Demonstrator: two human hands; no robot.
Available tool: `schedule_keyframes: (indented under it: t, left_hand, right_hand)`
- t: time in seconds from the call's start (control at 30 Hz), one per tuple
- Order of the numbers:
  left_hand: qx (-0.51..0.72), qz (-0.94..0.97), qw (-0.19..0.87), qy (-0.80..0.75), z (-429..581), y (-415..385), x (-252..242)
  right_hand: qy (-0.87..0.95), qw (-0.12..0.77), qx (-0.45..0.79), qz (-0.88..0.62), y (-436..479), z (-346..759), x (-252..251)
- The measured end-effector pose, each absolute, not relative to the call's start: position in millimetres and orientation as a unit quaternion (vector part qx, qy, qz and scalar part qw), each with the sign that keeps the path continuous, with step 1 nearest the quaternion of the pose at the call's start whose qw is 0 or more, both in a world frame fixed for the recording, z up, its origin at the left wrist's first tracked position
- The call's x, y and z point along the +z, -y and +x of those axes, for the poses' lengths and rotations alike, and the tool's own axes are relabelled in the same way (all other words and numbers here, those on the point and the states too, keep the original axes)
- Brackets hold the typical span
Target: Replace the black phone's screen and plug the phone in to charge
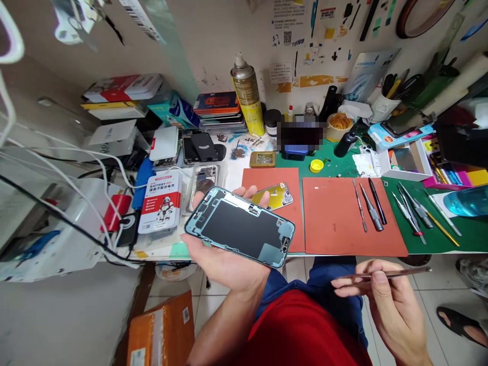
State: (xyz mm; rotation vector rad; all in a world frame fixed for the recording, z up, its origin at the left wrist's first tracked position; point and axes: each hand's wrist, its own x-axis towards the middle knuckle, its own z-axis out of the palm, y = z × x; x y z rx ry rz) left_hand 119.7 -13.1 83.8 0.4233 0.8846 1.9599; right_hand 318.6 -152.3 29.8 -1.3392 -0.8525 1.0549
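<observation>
My left hand (231, 267) is closed round the edges of a phone screen (238, 226), palm beneath it. The inner side of the screen faces up: a dark panel in a blue-grey frame. My right hand (400, 305) is held low in front of the desk edge, pinching thin metal tweezers (409, 273) between thumb and fingers. Behind my left fingertips lies a yellow phone part with a camera cutout (280, 195), partly hidden, on an orange-brown mat (269, 175).
On a second mat (324, 218) lie a metal spudger (359, 206) and pen-like tools. More tweezers (407, 213) rest to the right. A battery box (160, 203), spray can (247, 96) and small tin (263, 159) stand behind. Cables (87, 203) hang at left.
</observation>
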Motion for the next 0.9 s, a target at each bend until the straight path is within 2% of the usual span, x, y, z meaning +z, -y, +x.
schedule_keyframes:
  t: [0.1,0.17,0.33,0.5,0.7,0.8,0.9]
  left_hand:
    - [0.794,0.161,0.465,-0.356,118.9,11.6,84.2]
    - [0.791,0.159,0.476,-0.349,118.2,10.6,83.5]
    - [0.779,0.169,0.496,-0.344,115.8,10.4,79.7]
    - [0.765,0.148,0.516,-0.357,113.1,8.5,80.3]
    - [0.711,0.079,0.558,-0.421,113.2,-4.1,82.0]
    - [0.673,0.091,0.582,-0.447,114.9,-7.2,74.8]
    - [0.654,0.099,0.588,-0.466,116.3,-7.0,68.3]
  right_hand:
    - [0.358,0.583,0.468,-0.56,152.6,317.9,29.1]
    - [0.402,0.557,0.431,-0.585,153.0,322.3,28.9]
    - [0.581,0.455,0.219,-0.639,144.3,340.0,35.9]
    - [0.705,0.417,0.067,-0.57,111.0,351.8,46.5]
    - [0.773,0.307,0.064,-0.551,56.1,372.8,9.3]
    - [0.764,0.243,0.043,-0.596,36.5,378.5,-17.3]
    - [0.742,0.217,0.023,-0.634,29.4,374.8,-33.0]
